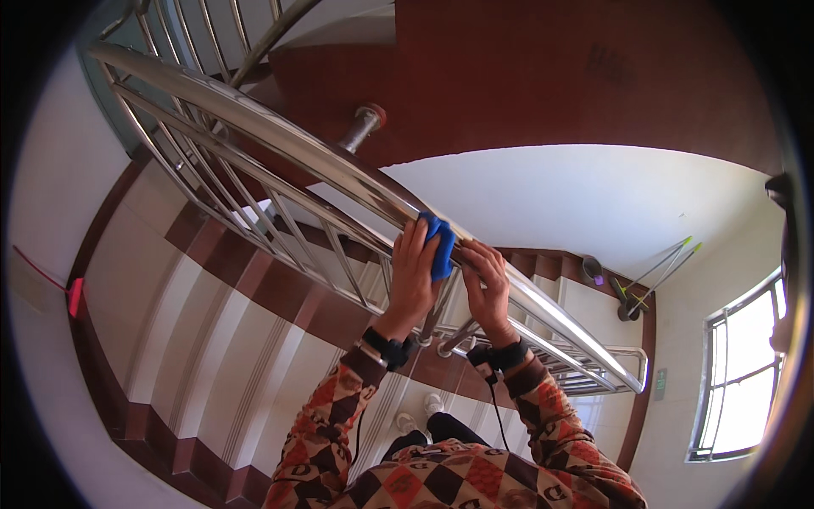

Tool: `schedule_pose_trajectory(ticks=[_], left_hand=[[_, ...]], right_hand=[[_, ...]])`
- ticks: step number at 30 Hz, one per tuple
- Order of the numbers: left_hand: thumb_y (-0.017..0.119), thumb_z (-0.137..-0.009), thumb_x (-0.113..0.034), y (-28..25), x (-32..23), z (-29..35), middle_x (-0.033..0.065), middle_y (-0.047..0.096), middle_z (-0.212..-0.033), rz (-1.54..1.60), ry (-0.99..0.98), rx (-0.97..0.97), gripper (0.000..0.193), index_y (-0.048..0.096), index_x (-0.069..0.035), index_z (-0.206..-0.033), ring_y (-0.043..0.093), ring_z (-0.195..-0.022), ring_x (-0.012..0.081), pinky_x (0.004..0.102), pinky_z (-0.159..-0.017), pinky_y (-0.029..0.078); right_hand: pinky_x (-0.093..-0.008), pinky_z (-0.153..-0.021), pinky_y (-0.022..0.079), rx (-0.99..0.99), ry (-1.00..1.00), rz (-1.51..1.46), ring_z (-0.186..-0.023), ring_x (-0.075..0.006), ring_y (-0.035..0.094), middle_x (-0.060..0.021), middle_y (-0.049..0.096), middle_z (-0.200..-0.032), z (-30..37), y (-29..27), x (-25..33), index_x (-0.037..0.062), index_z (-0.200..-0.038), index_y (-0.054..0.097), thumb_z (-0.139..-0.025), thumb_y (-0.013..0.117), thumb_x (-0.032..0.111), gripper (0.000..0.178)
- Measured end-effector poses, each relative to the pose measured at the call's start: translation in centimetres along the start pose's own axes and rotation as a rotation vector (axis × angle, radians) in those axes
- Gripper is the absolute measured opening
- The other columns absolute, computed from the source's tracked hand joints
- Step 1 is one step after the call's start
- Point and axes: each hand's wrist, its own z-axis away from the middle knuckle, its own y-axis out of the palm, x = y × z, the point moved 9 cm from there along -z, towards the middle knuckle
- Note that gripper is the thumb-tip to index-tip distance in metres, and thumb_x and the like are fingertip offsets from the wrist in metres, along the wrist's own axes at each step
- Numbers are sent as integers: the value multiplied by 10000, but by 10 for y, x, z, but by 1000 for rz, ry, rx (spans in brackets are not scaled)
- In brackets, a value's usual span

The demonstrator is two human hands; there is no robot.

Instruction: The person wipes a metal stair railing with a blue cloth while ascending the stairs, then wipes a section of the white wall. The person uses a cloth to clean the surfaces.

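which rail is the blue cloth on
The thick top handrail, where the left hand holds the blue cloth; it is broader than the thinner rail running below it.

A few steps from me, the left hand [410, 278] presses a bunched blue cloth [442, 249] to the shiny metal handrail [297, 141], and the right hand [487, 288] rests on it just beside. White shoes [433, 403] stand on pale steps [214, 327]. Over in the corner, green-tipped long-handled tools [628, 310] stand near a dark bucket [589, 270] and a bright barred window [736, 382].
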Motion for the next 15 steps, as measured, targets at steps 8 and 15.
schedule_pose_trajectory(ticks=[8, 15], left_hand=[[677, -900, -96, 55, 17, 88, 310, 293, -1582, 349, -397, -98, 687, 345, 48, -1484, 321, -1441, 513, 585, -1175, 263], [647, -955, -285, 132, 3, 128, 302, 292, -1584, 101, -421, -299, 810, 212, 60, -1544, 275, -1488, 487, 610, -1196, 212]], right_hand=[[-449, -1064, 448, 131, 221, 37, -1232, -387, 597, -187, 645, -1307, 79, 30, -33, 15, -1264, 649, -898, 647, 29, 366], [-444, -1130, 408, 164, 236, 85, -1352, -385, 527, -227, 525, -1466, 105, 44, -64, 6, -1356, 592, -912, 625, 47, 448]])
